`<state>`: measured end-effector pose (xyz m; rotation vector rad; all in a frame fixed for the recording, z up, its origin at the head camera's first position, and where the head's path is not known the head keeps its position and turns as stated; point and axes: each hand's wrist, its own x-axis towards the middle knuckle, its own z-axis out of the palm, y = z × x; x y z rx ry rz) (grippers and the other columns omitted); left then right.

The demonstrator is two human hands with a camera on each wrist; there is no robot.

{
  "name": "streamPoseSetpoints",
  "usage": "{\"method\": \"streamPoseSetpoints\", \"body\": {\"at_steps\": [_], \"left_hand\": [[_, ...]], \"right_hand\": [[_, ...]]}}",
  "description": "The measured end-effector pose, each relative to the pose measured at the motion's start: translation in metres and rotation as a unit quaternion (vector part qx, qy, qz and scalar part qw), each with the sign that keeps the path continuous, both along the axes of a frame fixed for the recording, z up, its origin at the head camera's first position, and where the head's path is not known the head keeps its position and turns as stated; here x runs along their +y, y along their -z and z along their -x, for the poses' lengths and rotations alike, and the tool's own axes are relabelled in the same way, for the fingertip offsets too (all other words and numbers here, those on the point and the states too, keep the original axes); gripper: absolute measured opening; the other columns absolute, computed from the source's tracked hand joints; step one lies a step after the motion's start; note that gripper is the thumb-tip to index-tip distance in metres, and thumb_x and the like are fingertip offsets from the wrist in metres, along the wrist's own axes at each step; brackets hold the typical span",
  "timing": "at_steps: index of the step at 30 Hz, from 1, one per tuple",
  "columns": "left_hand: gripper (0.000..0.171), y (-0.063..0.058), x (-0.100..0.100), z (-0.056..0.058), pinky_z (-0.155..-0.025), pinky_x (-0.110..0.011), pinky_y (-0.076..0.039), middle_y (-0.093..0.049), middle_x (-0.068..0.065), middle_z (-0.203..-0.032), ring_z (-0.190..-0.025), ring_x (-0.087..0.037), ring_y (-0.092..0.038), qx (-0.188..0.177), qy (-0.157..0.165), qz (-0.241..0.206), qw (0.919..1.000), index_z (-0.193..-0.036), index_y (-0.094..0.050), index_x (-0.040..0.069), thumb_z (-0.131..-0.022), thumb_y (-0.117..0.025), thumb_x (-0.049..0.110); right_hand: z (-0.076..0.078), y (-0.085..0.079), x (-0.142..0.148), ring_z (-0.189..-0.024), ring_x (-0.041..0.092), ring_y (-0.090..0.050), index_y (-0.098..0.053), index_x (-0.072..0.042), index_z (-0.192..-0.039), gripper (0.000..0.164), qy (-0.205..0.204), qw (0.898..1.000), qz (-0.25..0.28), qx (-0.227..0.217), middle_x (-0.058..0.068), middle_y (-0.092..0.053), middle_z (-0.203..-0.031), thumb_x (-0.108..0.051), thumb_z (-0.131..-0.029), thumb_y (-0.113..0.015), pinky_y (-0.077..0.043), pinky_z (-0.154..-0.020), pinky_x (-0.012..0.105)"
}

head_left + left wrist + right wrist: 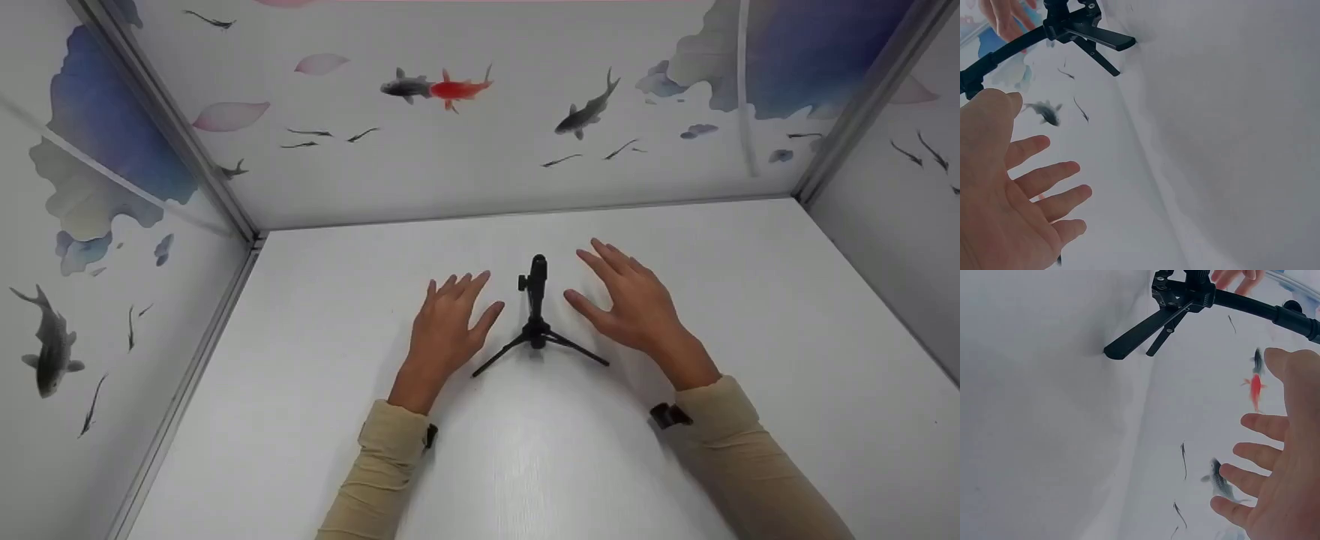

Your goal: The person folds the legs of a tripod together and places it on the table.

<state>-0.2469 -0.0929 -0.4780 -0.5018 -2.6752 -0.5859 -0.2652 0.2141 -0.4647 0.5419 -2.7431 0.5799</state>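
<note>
A small black tripod [537,300] stands upright on the white table, its legs spread and a knob on the left of its upper part. To its left is my left hand [448,324], fingers extended and thumb apart, not touching it. My right hand [636,304] hovers on the other side with fingers spread, also apart from the tripod. In the left wrist view, the tripod's legs [1100,36] show beyond the open palm [1010,197]. The right wrist view shows the tripod's legs [1143,332] and the right hand [1280,467] holding nothing.
The white tabletop [540,457] is bounded by a back panel [480,172] and side panels [195,285], printed with fish, petals and blue shapes. Metal frame posts [172,127] run along the corners. Dark straps [670,415] show at the sleeve cuffs.
</note>
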Motion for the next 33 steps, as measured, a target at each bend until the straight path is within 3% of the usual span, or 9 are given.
{"method": "streamPoseSetpoints", "body": {"at_steps": [4, 11, 17, 27, 33], "left_hand": [[0.053, 0.000, 0.005, -0.003, -0.126, -0.057, -0.040, -0.069, -0.014, -0.148, -0.141, -0.034, -0.064, 0.007, 0.013, -0.010, 0.9998, -0.152, -0.063, 0.015, -0.110, -0.061, 0.048], [0.047, 0.000, 0.015, -0.007, -0.102, -0.043, -0.062, -0.074, -0.009, -0.142, -0.130, -0.027, -0.072, 0.007, 0.034, -0.028, 0.9990, -0.145, -0.068, 0.012, -0.111, -0.063, 0.043], [0.043, 0.000, 0.022, -0.008, -0.097, -0.041, -0.064, -0.078, -0.011, -0.133, -0.121, -0.026, -0.077, 0.002, 0.051, -0.033, 0.9982, -0.140, -0.072, 0.011, -0.111, -0.064, 0.041], [0.027, 0.001, 0.029, -0.011, -0.077, -0.034, -0.065, -0.085, -0.007, -0.105, -0.094, -0.018, -0.081, -0.053, 0.080, -0.013, 0.9952, -0.123, -0.077, 0.008, -0.108, -0.071, 0.029], [0.026, 0.003, 0.031, -0.011, -0.077, -0.033, -0.064, -0.085, -0.005, -0.105, -0.094, -0.015, -0.081, -0.088, 0.086, -0.010, 0.9923, -0.122, -0.079, 0.007, -0.106, -0.073, 0.027]], "right_hand": [[-0.003, -0.003, -0.004, -0.154, 0.035, -0.050, -0.053, -0.020, -0.161, 0.068, -0.010, 0.999, 0.025, 0.045, 0.007, -0.048, -0.171, -0.054, -0.105, -0.067, -0.045, -0.118, 0.065], [-0.007, -0.005, -0.009, -0.141, 0.032, -0.064, -0.062, -0.017, -0.153, 0.058, -0.028, 0.993, 0.053, 0.106, 0.005, -0.060, -0.160, -0.045, -0.103, -0.073, -0.056, -0.107, 0.059], [-0.009, -0.008, -0.013, -0.136, 0.027, -0.068, -0.067, -0.018, -0.148, 0.050, -0.042, 0.988, 0.062, 0.133, 0.003, -0.068, -0.152, -0.041, -0.104, -0.074, -0.060, -0.103, 0.053], [-0.014, -0.008, -0.024, -0.125, 0.022, -0.074, -0.071, -0.020, -0.143, 0.042, -0.078, 0.982, 0.088, 0.148, 0.001, -0.077, -0.136, -0.032, -0.103, -0.076, -0.062, -0.099, 0.047], [-0.018, -0.006, -0.030, -0.123, 0.020, -0.074, -0.072, -0.021, -0.141, 0.039, -0.089, 0.982, 0.097, 0.133, 0.001, -0.078, -0.133, -0.032, -0.104, -0.075, -0.062, -0.097, 0.045]]}}
